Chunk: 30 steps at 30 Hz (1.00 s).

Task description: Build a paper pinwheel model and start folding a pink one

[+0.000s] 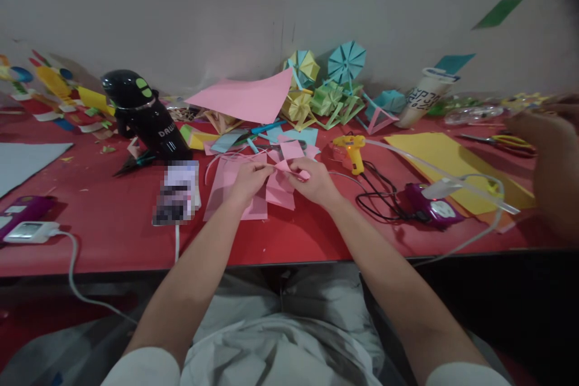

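Between my two hands is a small folded piece of pink paper (283, 166). My left hand (251, 181) pinches its left end with thumb and fingertips. On the other side my right hand (315, 181) is closed on it, and a pink curl pokes out by the thumb. Beneath the hands lie flat pink paper sheets (221, 184) and cut pink pieces (280, 193). Just to the right, a yellow hot glue gun (351, 151) lies on the red table, with a black cord.
Folded paper umbrellas (346, 63) and a large pink sheet (246, 96) sit along the wall. A black bottle (149, 117) and a phone (178, 193) are left. Rightward are a purple power socket (434, 205), yellow paper (434, 157), scissors (502, 142), a paper cup (425, 98) and another person's hand (549, 132).
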Each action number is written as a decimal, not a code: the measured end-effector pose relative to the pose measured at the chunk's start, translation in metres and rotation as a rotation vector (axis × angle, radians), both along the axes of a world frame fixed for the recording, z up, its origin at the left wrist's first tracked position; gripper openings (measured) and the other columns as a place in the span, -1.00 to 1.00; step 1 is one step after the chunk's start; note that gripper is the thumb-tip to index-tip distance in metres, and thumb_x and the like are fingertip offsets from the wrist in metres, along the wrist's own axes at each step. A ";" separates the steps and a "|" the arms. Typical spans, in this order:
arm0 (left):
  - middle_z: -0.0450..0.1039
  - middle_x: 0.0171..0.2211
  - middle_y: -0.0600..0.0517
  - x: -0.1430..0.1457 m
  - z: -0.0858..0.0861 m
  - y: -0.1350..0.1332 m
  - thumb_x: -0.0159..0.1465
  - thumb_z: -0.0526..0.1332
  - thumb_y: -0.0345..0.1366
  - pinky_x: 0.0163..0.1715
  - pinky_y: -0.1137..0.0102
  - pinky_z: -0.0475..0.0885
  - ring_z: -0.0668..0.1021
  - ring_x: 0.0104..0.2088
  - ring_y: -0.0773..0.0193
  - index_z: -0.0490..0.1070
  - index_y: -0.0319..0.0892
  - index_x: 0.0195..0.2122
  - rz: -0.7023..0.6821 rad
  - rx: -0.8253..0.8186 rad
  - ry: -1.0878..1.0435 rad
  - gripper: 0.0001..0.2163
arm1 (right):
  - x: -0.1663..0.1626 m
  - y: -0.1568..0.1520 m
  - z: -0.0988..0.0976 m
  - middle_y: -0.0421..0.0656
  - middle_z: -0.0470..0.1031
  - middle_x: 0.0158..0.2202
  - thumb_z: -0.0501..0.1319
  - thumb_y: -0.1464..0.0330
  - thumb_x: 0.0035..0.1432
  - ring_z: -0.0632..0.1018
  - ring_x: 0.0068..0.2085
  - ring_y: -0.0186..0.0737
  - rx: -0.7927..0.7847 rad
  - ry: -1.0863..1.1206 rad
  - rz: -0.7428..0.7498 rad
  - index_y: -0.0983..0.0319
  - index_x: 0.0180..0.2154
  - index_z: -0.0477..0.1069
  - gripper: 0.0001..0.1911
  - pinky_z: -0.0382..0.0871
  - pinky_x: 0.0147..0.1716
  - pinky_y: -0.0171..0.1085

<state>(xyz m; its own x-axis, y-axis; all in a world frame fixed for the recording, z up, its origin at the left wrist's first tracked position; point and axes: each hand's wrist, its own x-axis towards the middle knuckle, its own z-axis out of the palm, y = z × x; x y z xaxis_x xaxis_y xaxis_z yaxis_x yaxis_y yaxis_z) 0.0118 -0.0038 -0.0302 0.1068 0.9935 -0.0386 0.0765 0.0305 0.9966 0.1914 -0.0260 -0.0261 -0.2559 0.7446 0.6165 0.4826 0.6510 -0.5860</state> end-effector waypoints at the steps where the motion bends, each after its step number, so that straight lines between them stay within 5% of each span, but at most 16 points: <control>1: 0.37 -0.64 0.08 0.000 0.000 0.000 0.05 0.30 -0.27 -0.50 0.43 0.29 0.41 -0.53 0.34 0.55 -0.21 -0.53 -0.003 0.001 -0.001 -0.87 | 0.000 0.000 0.000 -0.16 0.44 -0.44 0.17 0.32 0.16 0.44 -0.36 -0.24 0.004 -0.010 -0.009 0.19 -0.47 0.28 -0.82 0.32 -0.31 -0.25; 6: 0.45 -0.56 0.06 0.001 0.003 -0.004 0.05 0.32 -0.28 -0.45 0.45 0.32 0.44 -0.50 0.37 0.58 -0.22 -0.46 -0.064 -0.008 -0.063 -0.88 | -0.001 0.002 -0.001 -0.16 0.36 -0.46 0.21 0.20 0.20 0.40 -0.35 -0.23 0.019 -0.030 -0.026 0.19 -0.54 0.23 -0.66 0.30 -0.31 -0.24; 11: 0.51 -0.51 0.01 0.005 0.015 -0.009 0.05 0.33 -0.34 -0.36 0.42 0.42 0.51 -0.48 0.36 0.56 -0.25 -0.44 -0.100 -0.212 -0.274 -0.91 | 0.001 0.007 -0.005 -0.15 0.30 -0.44 0.14 0.19 0.28 0.35 -0.36 -0.25 0.119 -0.071 -0.035 0.20 -0.65 0.10 -0.50 0.27 -0.32 -0.23; 15: 0.51 -0.50 0.00 0.006 0.020 -0.011 0.08 0.36 -0.29 -0.38 0.41 0.44 0.52 -0.50 0.35 0.51 -0.25 -0.45 -0.116 -0.282 -0.371 -0.87 | 0.002 0.008 -0.005 -0.11 0.35 -0.35 0.14 0.24 0.28 0.36 -0.29 -0.21 0.220 -0.178 -0.057 0.21 -0.63 0.24 -0.57 0.27 -0.24 -0.19; 23: 0.51 -0.47 0.04 0.003 0.019 -0.008 0.02 0.42 -0.27 -0.31 0.39 0.46 0.53 -0.45 0.36 0.51 -0.25 -0.40 0.025 -0.132 -0.433 -0.81 | 0.000 -0.002 0.000 -0.04 0.41 -0.04 0.22 0.13 0.18 0.36 -0.03 -0.04 0.217 -0.294 -0.178 0.17 -0.33 0.54 -0.74 0.19 -0.06 -0.07; 26: 0.51 -0.45 0.05 0.000 0.014 -0.003 0.03 0.40 -0.20 -0.23 0.36 0.46 0.53 -0.40 0.35 0.51 -0.23 -0.39 0.124 0.000 -0.392 -0.78 | 0.001 0.000 0.000 -0.06 0.45 -0.18 0.20 0.15 0.21 0.40 -0.13 -0.10 0.195 -0.189 -0.220 0.15 -0.31 0.56 -0.75 0.23 -0.11 -0.10; 30: 0.47 -0.47 0.09 -0.001 0.007 0.001 0.12 0.32 -0.16 -0.29 0.42 0.42 0.48 -0.40 0.36 0.52 -0.19 -0.38 0.217 0.213 -0.185 -0.81 | 0.000 -0.002 0.002 -0.16 0.32 -0.54 0.10 0.10 0.27 0.34 -0.46 -0.27 0.016 -0.093 -0.148 0.23 -0.55 0.44 -0.54 0.22 -0.39 -0.24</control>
